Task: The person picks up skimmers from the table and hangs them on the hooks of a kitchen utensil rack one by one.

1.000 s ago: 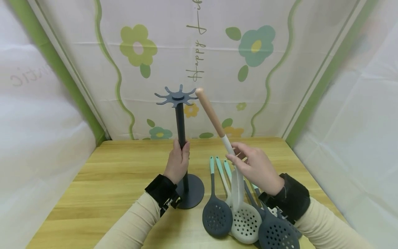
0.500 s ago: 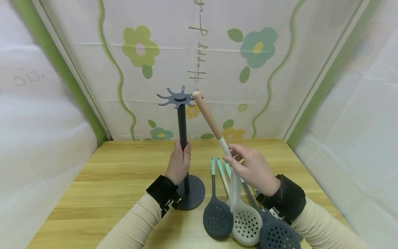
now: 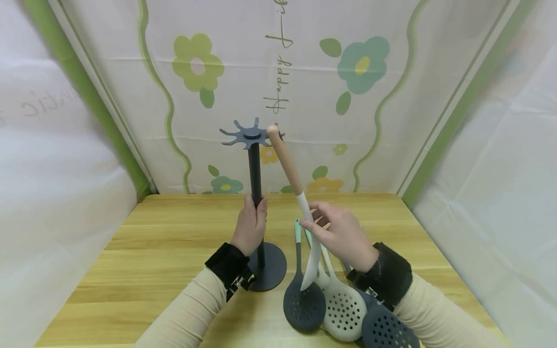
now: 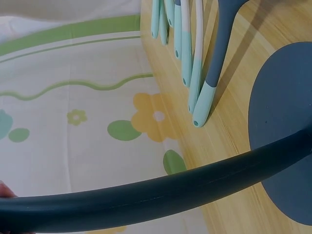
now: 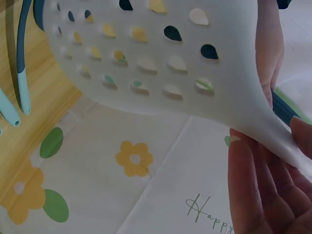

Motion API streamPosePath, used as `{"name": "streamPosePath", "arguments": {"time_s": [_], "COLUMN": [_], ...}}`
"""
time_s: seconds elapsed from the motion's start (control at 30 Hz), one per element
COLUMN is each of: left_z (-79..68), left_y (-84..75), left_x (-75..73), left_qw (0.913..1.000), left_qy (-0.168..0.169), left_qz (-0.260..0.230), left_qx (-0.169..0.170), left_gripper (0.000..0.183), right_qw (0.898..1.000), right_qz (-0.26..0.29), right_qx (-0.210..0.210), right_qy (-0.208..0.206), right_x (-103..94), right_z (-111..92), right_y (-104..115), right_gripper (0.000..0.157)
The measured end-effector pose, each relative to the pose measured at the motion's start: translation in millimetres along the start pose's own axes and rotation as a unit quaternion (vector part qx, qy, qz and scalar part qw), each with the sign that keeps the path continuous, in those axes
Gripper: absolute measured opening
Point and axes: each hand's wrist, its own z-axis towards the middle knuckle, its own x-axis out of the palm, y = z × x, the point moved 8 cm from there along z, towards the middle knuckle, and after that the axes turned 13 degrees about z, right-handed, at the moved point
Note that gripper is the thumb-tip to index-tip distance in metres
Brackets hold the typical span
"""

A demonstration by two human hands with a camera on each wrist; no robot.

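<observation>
Wooden tabletop [image 3: 148, 241], dark stand [image 3: 255, 174] in curled left hand [image 3: 249, 227], pinched wood-handled utensil [image 3: 305, 207] in right hand [image 3: 343, 236]

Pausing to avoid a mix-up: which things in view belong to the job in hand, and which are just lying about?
In the job:
dark stand, gripped by the left hand
white perforated utensil, held in the right hand

Just lying about, it seems:
dark skimmer nearest the stand
pale skimmer
second dark skimmer
other mint-handled utensils

Wooden table [image 3: 152, 241], flowered backdrop [image 3: 252, 87], 2 side cloths [image 3: 491, 193].
</observation>
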Motion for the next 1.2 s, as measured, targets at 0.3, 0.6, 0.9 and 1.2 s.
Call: {"name": "streamPosePath", "arguments": {"time_s": [0.3, 0.6, 0.9, 1.2], "left_z": [-1.7, -1.7, 0.8, 0.2], "left_y": [1.7, 0.4, -2.3, -1.3], "left_x": [-0.7, -1.2, -1.2, -0.8], "left_qw": [1.0, 0.9998, 0.9999, 0.9999], "left_qy": [-0.005, -0.008, -0.005, -0.009], "left_qz": [0.005, 0.012, 0.008, 0.006], "left_qx": [0.004, 0.012, 0.013, 0.004], "left_gripper": [0.022, 0.02, 0.019, 0.018], "right_qw": [1.0, 0.999, 0.996, 0.994], "right_qz": [0.019, 0.034, 0.063, 0.086], "right_qx": [0.002, 0.018, 0.043, 0.039], "right_qy": [0.007, 0.015, 0.042, 0.059], "right_x": [10.9, 20.5, 31.3, 39.8], "right_z": [4, 10, 15, 17], "right_y": [-5, -10, -15, -16], "right_gripper": [0.029, 0.032, 0.034, 0.034]}}
